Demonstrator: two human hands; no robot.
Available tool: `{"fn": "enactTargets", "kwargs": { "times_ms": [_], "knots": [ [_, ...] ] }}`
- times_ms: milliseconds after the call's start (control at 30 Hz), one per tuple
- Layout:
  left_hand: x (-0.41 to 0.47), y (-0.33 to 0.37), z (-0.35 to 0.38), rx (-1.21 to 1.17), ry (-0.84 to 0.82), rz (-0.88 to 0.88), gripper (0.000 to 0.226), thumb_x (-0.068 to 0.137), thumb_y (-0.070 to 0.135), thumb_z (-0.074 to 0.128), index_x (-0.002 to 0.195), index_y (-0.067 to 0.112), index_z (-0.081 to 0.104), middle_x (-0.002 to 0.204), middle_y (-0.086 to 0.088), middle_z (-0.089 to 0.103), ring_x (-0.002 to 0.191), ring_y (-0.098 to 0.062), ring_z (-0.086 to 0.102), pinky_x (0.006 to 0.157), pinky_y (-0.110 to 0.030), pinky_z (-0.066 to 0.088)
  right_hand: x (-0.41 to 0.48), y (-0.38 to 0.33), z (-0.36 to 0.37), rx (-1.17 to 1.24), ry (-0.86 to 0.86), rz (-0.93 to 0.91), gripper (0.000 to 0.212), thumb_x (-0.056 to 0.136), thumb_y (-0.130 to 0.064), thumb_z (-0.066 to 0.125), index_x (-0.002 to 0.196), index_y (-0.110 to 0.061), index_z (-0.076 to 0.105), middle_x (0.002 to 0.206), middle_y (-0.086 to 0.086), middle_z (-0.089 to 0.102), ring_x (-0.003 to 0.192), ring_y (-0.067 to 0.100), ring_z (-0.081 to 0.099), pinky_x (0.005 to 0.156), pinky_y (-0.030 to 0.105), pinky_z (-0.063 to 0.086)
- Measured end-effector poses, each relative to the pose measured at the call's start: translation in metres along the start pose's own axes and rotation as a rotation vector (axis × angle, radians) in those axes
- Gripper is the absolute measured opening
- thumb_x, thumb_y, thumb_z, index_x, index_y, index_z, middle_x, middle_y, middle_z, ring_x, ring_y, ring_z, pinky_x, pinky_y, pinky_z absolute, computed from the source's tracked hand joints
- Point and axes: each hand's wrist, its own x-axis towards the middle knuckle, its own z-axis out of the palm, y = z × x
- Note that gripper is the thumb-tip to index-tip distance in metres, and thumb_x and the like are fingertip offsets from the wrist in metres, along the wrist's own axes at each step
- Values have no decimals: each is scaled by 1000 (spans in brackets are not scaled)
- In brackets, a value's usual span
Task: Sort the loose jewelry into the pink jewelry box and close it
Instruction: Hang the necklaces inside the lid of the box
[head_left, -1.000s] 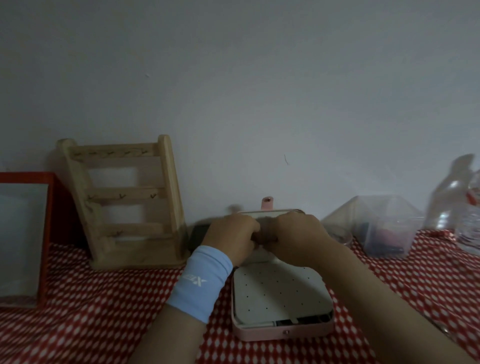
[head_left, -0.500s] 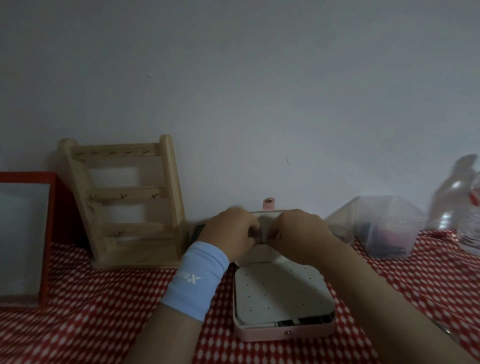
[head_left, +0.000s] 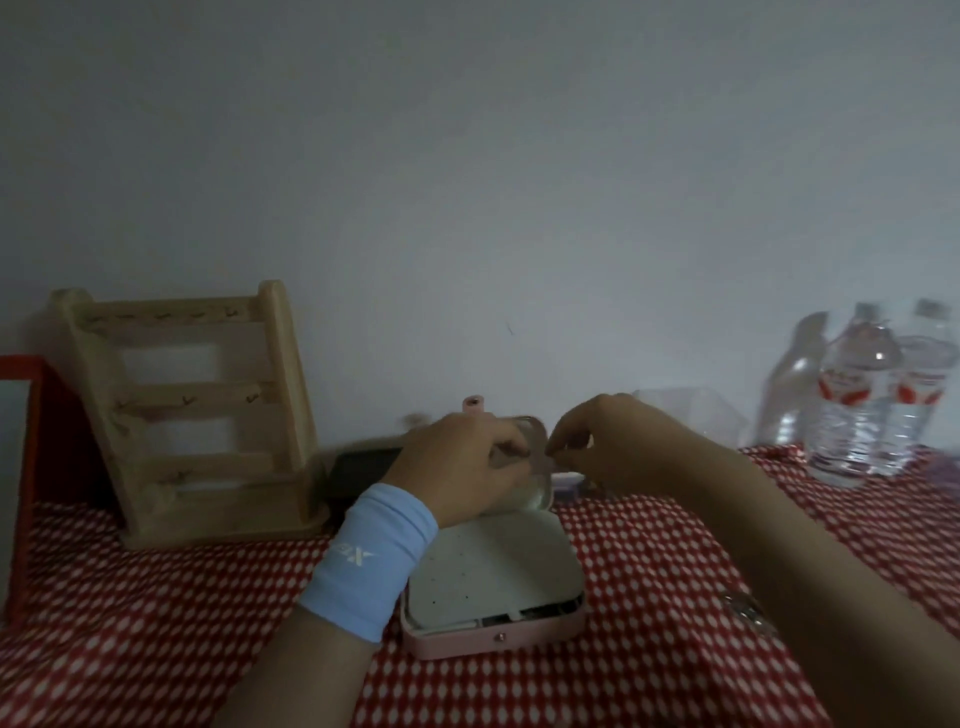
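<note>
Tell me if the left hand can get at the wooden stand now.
Probably yes: the wooden stand sits just left of the left hand, only a low dark object lying between, though the hand is occupied at the box lid.

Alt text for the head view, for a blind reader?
A left hand in a light blue wristband and a right hand work at the raised lid of an open pink jewelry box on a red patterned cloth; whether they hold anything is too dim to tell. A wooden stand is at left, water bottles at right.
</note>
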Motion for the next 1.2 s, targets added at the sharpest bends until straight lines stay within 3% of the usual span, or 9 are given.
{"fn": "enactTargets", "kwargs": {
  "times_ms": [67, 233, 367, 433, 633, 800, 900, 1067, 1200],
  "knots": [
    [4, 23, 10, -54, -51, 56, 30, 84, 50, 61, 104, 31, 72, 105, 12, 68, 103, -9, 61, 96, -37, 49, -18, 19, -6, -25, -35, 38, 17, 92, -32, 67, 106, -34, 77, 104, -15, 73, 83, -3, 62, 77, 14, 47],
    [18, 78, 45, 0, -206, 134, 25, 91, 35, 62, 113, 28, 71, 113, 6, 70, 98, -13, 64, 89, -31, 51, -65, 60, -17, -16, -180, 110, 20, 89, -27, 69, 105, -35, 79, 106, -15, 75, 90, 0, 62, 73, 3, 35],
    [24, 105, 79, 88, -312, 145, 23, 90, 31, 57, 105, 27, 74, 109, 0, 69, 93, -21, 65, 84, -32, 52, -90, 83, -15, -54, -258, 165, 22, 89, -25, 68, 107, -33, 79, 102, -12, 76, 86, 5, 65, 89, 19, 46],
    [24, 117, 92, 141, -365, 158, 21, 88, 27, 58, 100, 24, 75, 101, -1, 72, 89, -22, 66, 84, -34, 54, -99, 92, -8, -60, -276, 175, 17, 88, -27, 70, 102, -32, 80, 89, -13, 75, 76, 2, 64, 84, 23, 50],
    [24, 129, 119, 159, -414, 74, 16, 88, 26, 63, 94, 16, 74, 96, -8, 70, 88, -27, 65, 80, -33, 53, -109, 102, 17, -120, -299, 264, 28, 78, -34, 82, 104, -23, 80, 99, -3, 76, 84, 12, 67, 87, 28, 55],
    [24, 130, 129, 161, -408, 9, 20, 85, 38, 65, 79, 20, 70, 83, 0, 67, 79, -22, 64, 80, -36, 55, -114, 108, 17, -8, -239, 247, 20, 86, -33, 75, 98, -18, 80, 88, -1, 76, 78, 13, 68, 79, 27, 57],
    [24, 130, 128, 81, -416, -17, 25, 82, 44, 69, 83, 19, 72, 85, 1, 69, 80, -20, 64, 80, -36, 55, -117, 107, 9, 107, -173, 233, 21, 90, -33, 69, 95, -15, 80, 82, -2, 76, 78, 13, 71, 78, 29, 59],
    [28, 118, 126, -259, -333, -94, 24, 86, 34, 69, 96, 12, 71, 94, -5, 71, 88, -20, 65, 86, -35, 53, -111, 106, 0, 271, -34, 198, 10, 90, -27, 73, 95, -19, 77, 78, -7, 72, 71, 6, 67, 65, 16, 49],
    [28, 107, 116, -563, -243, -164, 21, 87, 29, 68, 106, 18, 67, 102, -2, 72, 98, -18, 67, 94, -34, 51, -108, 99, -11, 621, 55, 193, 20, 87, -16, 77, 106, -15, 70, 84, 6, 77, 66, 12, 72, 60, 27, 59]
  ]
}}
